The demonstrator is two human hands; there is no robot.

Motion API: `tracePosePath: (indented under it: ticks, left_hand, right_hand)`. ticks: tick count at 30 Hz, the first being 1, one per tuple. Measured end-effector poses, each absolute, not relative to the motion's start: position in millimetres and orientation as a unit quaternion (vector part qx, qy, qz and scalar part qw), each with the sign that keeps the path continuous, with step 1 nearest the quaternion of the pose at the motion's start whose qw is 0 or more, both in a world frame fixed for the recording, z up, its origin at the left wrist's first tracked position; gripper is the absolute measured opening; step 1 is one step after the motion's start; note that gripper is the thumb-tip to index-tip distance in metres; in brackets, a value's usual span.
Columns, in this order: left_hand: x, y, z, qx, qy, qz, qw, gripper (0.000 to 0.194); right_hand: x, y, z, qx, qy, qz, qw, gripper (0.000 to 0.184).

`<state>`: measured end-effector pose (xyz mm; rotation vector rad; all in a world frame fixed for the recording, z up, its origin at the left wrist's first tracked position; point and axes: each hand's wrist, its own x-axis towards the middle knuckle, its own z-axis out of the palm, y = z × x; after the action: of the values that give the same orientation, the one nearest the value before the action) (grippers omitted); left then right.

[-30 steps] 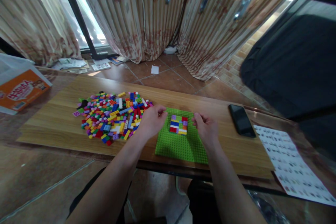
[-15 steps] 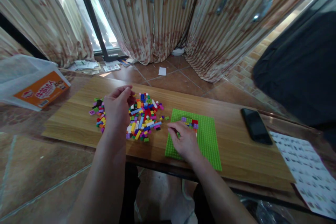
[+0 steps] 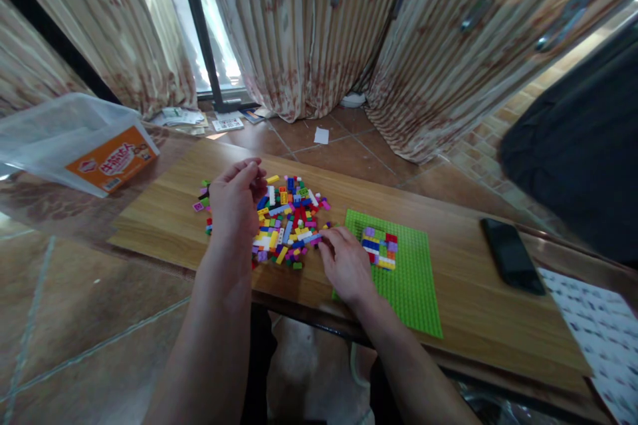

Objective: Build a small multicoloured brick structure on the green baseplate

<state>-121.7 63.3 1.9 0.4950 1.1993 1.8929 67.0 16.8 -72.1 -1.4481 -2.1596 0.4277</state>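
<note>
My left hand (image 3: 236, 196) is raised over the left part of a pile of coloured toy bricks (image 3: 286, 229), covering some of them. Its thumb and fingers are pinched together, and anything between them is hidden. At the pile's right edge is my right hand (image 3: 346, 262), thumb and forefinger a little apart beside a blue and a purple brick. Its wrist and palm lie across the left side of a green baseplate (image 3: 416, 292). On that plate a block of bricks (image 3: 379, 249) in blue, white, yellow, red, orange and purple is built up.
A clear plastic box (image 3: 74, 146) with an orange label stands at the left. A black phone (image 3: 511, 255) lies on the wooden board (image 3: 463, 319) at the right, near a printed sheet (image 3: 593, 319). Curtains (image 3: 279, 40) hang beyond the table.
My right hand has moved left from over the built bricks to the pile's edge, uncovering them. My left hand stays pinched above the pile. The view has swung slightly left.
</note>
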Motion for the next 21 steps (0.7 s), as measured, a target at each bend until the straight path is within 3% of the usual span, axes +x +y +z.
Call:
tracePosePath:
  ticks: [4,13,21]
  left_hand:
    - [-127,63,1,0.194,0.467,0.758,0.411,0.011]
    - [-140,58,2,0.17,0.461,0.772,0.403,0.013]
    - [-144,57,4,0.15,0.468,0.769,0.409,0.01]
  right_hand:
    - [64,17,-74,-0.527,-0.798,0.154,0.249,0.019]
    - [53,15,-79,-0.496,-0.785,0.146,0.341,0.021]
    - [20,5,-75,-0.412,-0.841,0.137,0.322,0.029]
